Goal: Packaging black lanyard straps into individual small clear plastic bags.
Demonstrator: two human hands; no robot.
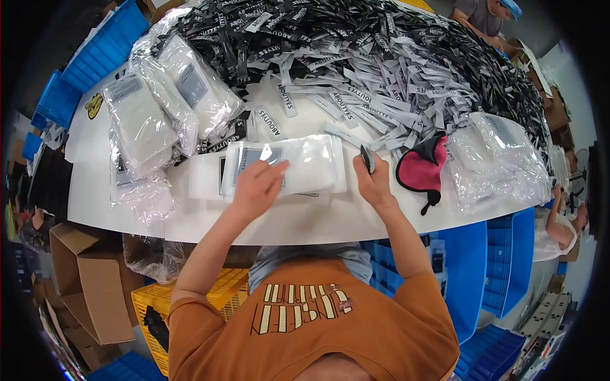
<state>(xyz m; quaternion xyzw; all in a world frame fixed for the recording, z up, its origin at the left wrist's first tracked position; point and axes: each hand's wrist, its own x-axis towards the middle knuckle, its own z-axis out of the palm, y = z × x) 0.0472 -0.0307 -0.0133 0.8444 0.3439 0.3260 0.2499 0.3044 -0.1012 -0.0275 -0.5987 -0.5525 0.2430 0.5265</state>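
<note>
My left hand lies with its fingers stretched over a short stack of clear plastic bags, near the front edge of the white table. A grey printed panel shows on the top bag, partly under my fingers. To the right of the stack, my right hand is closed around a small dark oblong tool with a pale streak; its exact kind is not clear. Just right of that hand lies a pink cloth item with black trim.
A big heap of black and white fabric label strips covers the table's far side. Bundles of clear bags lie at left and right. Blue bins, a yellow crate and a cardboard box stand below the table. Another person works far right.
</note>
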